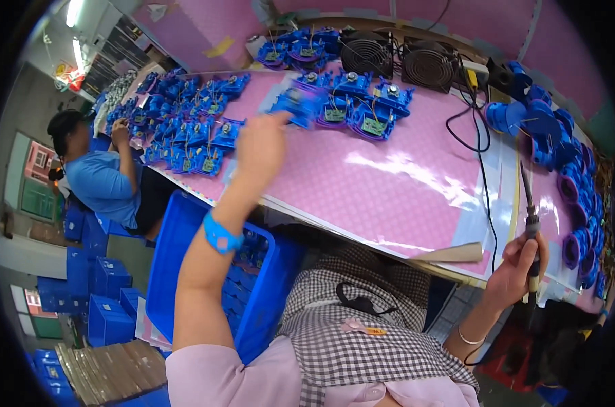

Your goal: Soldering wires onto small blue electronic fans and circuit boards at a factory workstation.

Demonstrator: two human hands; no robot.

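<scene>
From where I stand, the long table under a glossy pink patterned cover (402, 176) takes up most of the view. Below its near edge, left of the worker, sits a deep blue plastic bin (162, 261) with more blue parts inside. Beyond it a co-worker in a blue shirt (102, 183) sits at the table's left end, one hand raised to the parts there. Two black fans with round ringed grilles (366, 54) stand side by side at the back. In front of them, blue plastic housings with green circuit boards (374, 123) lie close together, and a larger batch covers the left end. Round blue and purple plastic parts (573, 245) are piled along the right side.

The worker's left hand (261, 148) reaches over the table, its fingers drawn in on the edge of a motion-blurred blue housing (299, 103), just left of the front group. The right hand (518, 268), by the table's near right edge, is wrapped around the handle of a slim soldering iron (532, 224), tip upward. Smallest are a bright blue wristband (220, 235) on the left arm and a thin metal bangle (470, 340) on the right wrist.
</scene>
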